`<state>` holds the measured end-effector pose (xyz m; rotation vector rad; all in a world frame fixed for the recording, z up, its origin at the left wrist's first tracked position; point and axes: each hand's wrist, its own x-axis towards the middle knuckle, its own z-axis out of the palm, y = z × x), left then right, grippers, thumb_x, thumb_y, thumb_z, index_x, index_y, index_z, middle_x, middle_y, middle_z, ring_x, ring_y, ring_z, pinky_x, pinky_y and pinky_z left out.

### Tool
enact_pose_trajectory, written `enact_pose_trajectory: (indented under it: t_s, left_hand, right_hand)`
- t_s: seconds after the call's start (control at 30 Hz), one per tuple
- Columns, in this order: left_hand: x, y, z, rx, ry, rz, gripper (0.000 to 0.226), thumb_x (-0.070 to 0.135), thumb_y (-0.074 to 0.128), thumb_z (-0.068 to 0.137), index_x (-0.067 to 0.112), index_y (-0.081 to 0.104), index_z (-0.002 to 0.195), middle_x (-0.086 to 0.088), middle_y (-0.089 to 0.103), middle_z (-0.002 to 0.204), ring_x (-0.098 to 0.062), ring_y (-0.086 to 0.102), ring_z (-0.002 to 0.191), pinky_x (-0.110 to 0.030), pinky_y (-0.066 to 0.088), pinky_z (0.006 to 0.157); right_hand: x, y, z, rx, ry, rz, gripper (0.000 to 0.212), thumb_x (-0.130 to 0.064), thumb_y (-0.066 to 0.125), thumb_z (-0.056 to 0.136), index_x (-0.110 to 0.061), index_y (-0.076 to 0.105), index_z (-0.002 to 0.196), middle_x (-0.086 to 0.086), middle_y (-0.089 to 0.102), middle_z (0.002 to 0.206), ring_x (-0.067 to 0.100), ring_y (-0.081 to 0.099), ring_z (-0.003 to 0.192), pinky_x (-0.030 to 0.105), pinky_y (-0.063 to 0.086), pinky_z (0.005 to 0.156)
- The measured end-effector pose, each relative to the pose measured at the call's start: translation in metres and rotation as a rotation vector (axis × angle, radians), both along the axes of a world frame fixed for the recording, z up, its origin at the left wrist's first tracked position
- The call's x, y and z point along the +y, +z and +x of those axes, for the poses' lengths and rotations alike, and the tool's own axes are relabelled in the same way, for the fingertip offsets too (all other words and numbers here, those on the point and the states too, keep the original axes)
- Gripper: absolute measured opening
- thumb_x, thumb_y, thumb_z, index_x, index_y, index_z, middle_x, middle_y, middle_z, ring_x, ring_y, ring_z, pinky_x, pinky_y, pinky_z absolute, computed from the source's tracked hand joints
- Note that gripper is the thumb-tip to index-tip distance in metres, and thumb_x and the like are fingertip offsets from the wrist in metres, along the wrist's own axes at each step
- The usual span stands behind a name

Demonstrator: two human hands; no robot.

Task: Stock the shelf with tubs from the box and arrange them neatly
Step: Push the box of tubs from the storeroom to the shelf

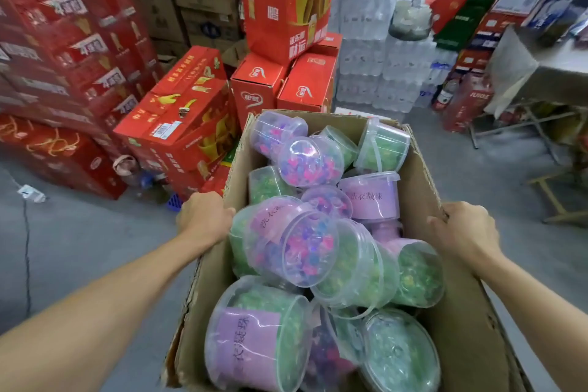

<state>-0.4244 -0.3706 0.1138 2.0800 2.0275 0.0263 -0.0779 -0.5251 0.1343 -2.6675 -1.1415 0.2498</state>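
Note:
An open cardboard box [423, 169] fills the lower middle of the head view, held up in front of me. It is packed with several clear plastic tubs [305, 245] of pink-purple or green beads, many with lilac labels, lying tumbled on their sides and upright. My left hand [203, 216] grips the box's left wall near its top edge. My right hand [464, 229] grips the right wall at about the same height. No shelf is in sight.
Red cartons [178, 124] are stacked on the left and straight ahead. Shrink-wrapped water bottle packs [381, 57] rise behind the box. A cloth-covered table [547, 73] with folding legs stands at the right. Grey concrete floor [79, 232] lies at both sides.

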Motion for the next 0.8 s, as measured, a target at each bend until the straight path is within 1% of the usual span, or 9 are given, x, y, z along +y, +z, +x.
enact_pose_trajectory:
  t_s: [0.13,0.23,0.3,0.4,0.5,0.6,0.67,0.73,0.8]
  left_hand:
    - [-0.003,-0.003,-0.061,-0.034,0.091,-0.038,0.027,0.025,0.055,0.083,0.002,0.062,0.071,-0.021,0.063,0.087,-0.036,0.055,0.079,-0.030,0.041,0.063]
    - [0.002,-0.005,-0.111,-0.042,0.173,-0.043,0.027,0.025,0.054,0.082,0.002,0.061,0.071,-0.020,0.061,0.081,-0.035,0.053,0.076,-0.029,0.040,0.062]
    - [0.010,-0.008,-0.147,-0.064,0.208,-0.042,0.029,0.027,0.055,0.082,0.005,0.054,0.064,-0.022,0.063,0.084,-0.036,0.056,0.078,-0.030,0.041,0.062]
    - [0.024,-0.010,-0.205,-0.089,0.259,-0.040,0.033,0.029,0.054,0.082,0.010,0.044,0.057,-0.023,0.064,0.087,-0.039,0.059,0.084,-0.031,0.042,0.064]
    - [0.040,-0.004,-0.265,-0.110,0.306,-0.044,0.033,0.029,0.052,0.082,0.010,0.045,0.055,-0.021,0.062,0.083,-0.037,0.057,0.078,-0.031,0.043,0.063]
    - [0.053,0.005,-0.324,-0.122,0.359,-0.029,0.031,0.028,0.053,0.082,0.007,0.051,0.059,-0.015,0.056,0.074,-0.033,0.053,0.071,-0.030,0.039,0.058]
    - [0.060,0.011,-0.360,-0.118,0.401,-0.020,0.029,0.027,0.053,0.082,0.005,0.054,0.062,-0.014,0.056,0.075,-0.031,0.051,0.070,-0.029,0.036,0.057]
    - [0.067,0.017,-0.393,-0.093,0.446,-0.008,0.028,0.028,0.053,0.083,0.005,0.057,0.067,-0.019,0.060,0.086,-0.032,0.051,0.075,-0.029,0.036,0.060]
    - [0.073,0.021,-0.428,-0.062,0.495,0.015,0.027,0.029,0.053,0.084,0.004,0.062,0.080,-0.023,0.062,0.100,-0.037,0.056,0.087,-0.030,0.038,0.065]
  right_hand:
    - [0.030,0.002,-0.047,0.009,0.087,-0.011,0.036,-0.020,0.061,0.077,-0.007,0.038,0.051,0.013,0.052,0.059,0.032,0.046,0.056,0.028,0.034,0.049]
    - [0.058,0.004,-0.089,0.012,0.155,-0.017,0.036,-0.020,0.061,0.077,-0.010,0.037,0.051,0.016,0.055,0.065,0.036,0.051,0.064,0.031,0.040,0.055]
    - [0.079,0.006,-0.119,0.000,0.203,-0.017,0.036,-0.020,0.061,0.077,-0.012,0.036,0.052,0.017,0.057,0.070,0.036,0.053,0.068,0.031,0.041,0.057]
    - [0.113,0.010,-0.170,-0.016,0.273,-0.030,0.030,-0.021,0.061,0.080,-0.014,0.042,0.059,0.016,0.057,0.074,0.034,0.052,0.070,0.031,0.040,0.059]
    - [0.148,0.013,-0.223,-0.041,0.343,-0.030,0.027,-0.023,0.061,0.082,-0.010,0.048,0.061,0.014,0.057,0.072,0.032,0.052,0.068,0.032,0.042,0.058]
    - [0.181,0.017,-0.279,-0.029,0.401,-0.007,0.034,-0.023,0.061,0.081,-0.016,0.042,0.054,0.015,0.059,0.072,0.034,0.054,0.069,0.033,0.041,0.058]
    - [0.202,0.020,-0.317,-0.034,0.439,0.008,0.032,-0.025,0.062,0.082,-0.015,0.046,0.056,0.014,0.055,0.072,0.035,0.055,0.073,0.033,0.039,0.060]
    - [0.224,0.024,-0.354,-0.036,0.466,0.017,0.024,-0.027,0.062,0.082,-0.012,0.054,0.065,0.012,0.051,0.073,0.038,0.058,0.080,0.033,0.039,0.062]
    - [0.248,0.029,-0.390,-0.032,0.505,0.027,0.020,-0.026,0.062,0.082,-0.014,0.056,0.068,0.011,0.049,0.074,0.039,0.058,0.083,0.032,0.039,0.063]
